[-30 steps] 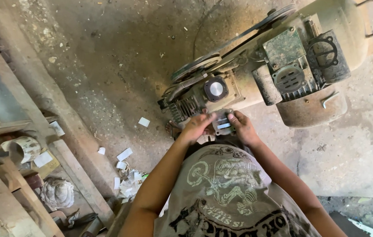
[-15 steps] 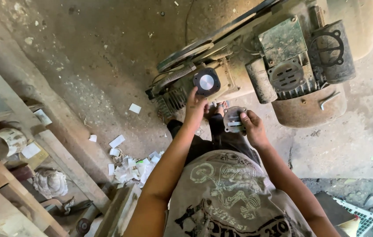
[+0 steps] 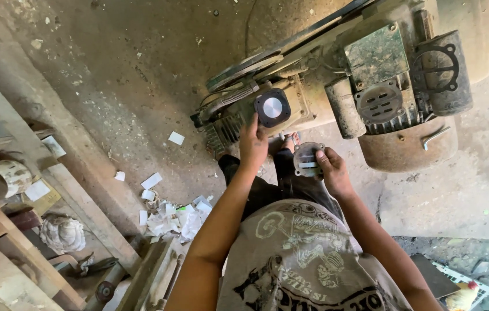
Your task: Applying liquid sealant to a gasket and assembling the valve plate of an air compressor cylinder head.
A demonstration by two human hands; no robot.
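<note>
An old rusty air compressor point(image 3: 383, 86) lies on the concrete floor in front of me. Its open cylinder top point(image 3: 272, 107) shows a dark square gasket around a shiny piston. My left hand point(image 3: 253, 144) rests against the pump body just below that cylinder top, fingers together. Lower and to the right, my right hand point(image 3: 332, 170) grips a round grey metal valve plate point(image 3: 308, 159) with slots in it, held off the machine.
Torn white paper scraps point(image 3: 169, 216) litter the floor at left. Wooden beams and shelving point(image 3: 54, 190) with rags and a roll run down the left side. A drive belt and pulley point(image 3: 256, 63) sit above the pump. Rubble and a white grid lie at bottom right.
My right hand has pulled the valve plate down and away from the cylinder. The piston and gasket are now uncovered. My left hand stays by the pump. My view has moved closer.
</note>
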